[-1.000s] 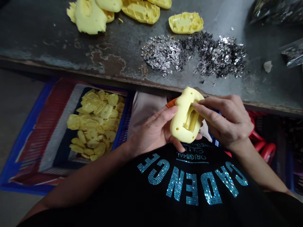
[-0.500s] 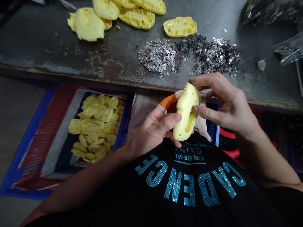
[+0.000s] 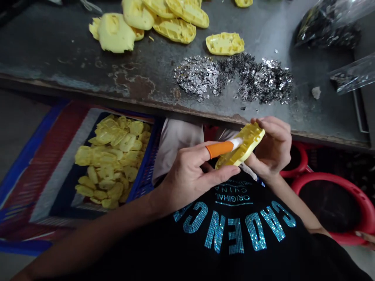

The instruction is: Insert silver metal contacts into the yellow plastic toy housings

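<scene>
So the yellow plastic shell [image 3: 249, 140] sits between both hands right in front of the chest, ribbed inside facing up. The right hand [image 3: 271, 150] has its fingers curled round the far end, pinching it against the thumb. The left hand [image 3: 190, 175] is loosely curled, with the thumb running along the shell's lower edge and the index finger stretched over it. That finger wears an orange finger cot [image 3: 219, 149], and a white tip [image 3: 237, 143] pokes out past it onto the shell; can't tell what that white bit is.

Compared with the earlier shot, the shell's flipped over and lies flatter, and the orange finger's now on top.

The black T-shirt [image 3: 231, 203] reads upside-down in teal sequins: "ORIGINAL CHINA", then "CADENC", with the arm covering the start of the line.

Beyond that, a scuffed steel workbench [image 3: 58, 50] holds more yellow shells [image 3: 225, 43] and silver metal flakes [image 3: 234, 80]. A blue crate [image 3: 145, 175] of shells is on the left, with a red ring stool [image 3: 363, 207] on the right.
</scene>
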`<state>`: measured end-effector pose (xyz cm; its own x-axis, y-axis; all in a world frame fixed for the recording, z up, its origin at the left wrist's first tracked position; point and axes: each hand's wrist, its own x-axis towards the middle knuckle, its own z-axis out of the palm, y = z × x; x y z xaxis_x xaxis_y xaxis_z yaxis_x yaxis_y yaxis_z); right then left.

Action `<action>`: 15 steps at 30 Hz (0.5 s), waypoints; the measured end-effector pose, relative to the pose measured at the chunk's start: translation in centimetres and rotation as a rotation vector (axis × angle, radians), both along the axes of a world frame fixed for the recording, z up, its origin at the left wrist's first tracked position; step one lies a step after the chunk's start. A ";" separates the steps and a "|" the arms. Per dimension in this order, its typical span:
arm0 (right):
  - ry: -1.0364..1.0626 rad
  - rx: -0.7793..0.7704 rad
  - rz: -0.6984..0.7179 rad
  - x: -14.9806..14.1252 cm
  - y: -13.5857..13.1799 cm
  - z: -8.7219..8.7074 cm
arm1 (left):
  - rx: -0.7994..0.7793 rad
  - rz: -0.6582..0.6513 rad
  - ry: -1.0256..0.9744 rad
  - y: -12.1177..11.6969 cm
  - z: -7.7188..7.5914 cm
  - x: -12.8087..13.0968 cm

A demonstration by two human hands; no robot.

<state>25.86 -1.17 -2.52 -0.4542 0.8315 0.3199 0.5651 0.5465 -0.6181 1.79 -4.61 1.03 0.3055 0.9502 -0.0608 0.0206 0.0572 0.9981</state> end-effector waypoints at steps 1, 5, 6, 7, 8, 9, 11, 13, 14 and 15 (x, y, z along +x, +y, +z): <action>-0.015 0.014 -0.011 0.2 0.1 -0.4 | 0.040 0.007 0.010 0.1 0.1 0.0; 0.093 0.225 -0.172 0.2 0.0 -1.9 | 0.057 0.014 -0.013 0.7 0.1 -0.2; 0.175 0.308 -0.215 -0.1 -0.1 -2.3 | 0.047 0.012 -0.030 0.8 0.0 -0.4; 0.255 0.385 -0.235 -0.4 -0.1 -2.5 | 0.037 0.009 -0.053 1.0 -0.2 -0.5; 0.317 0.444 -0.234 -1.0 -0.1 -2.5 | 0.025 0.008 -0.078 1.2 -0.5 -0.7; 0.351 0.480 -0.215 -1.6 0.1 -2.4 | 0.007 0.005 -0.104 1.4 -0.8 -0.9; 0.327 0.478 -0.143 -2.9 0.9 -1.4 | -0.050 0.019 -0.150 1.7 -1.7 -1.8; 0.233 0.416 -0.021 -3.9 2.7 0.1 | -0.119 0.060 -0.164 1.8 -3.1 -3.7; 0.166 0.375 0.057 -4.0 4.0 0.9 | -0.154 0.102 -0.146 1.7 -4.0 -5.3; 0.091 0.339 0.130 -3.9 5.7 1.6 | -0.184 0.153 -0.126 1.4 -5.0 -7.3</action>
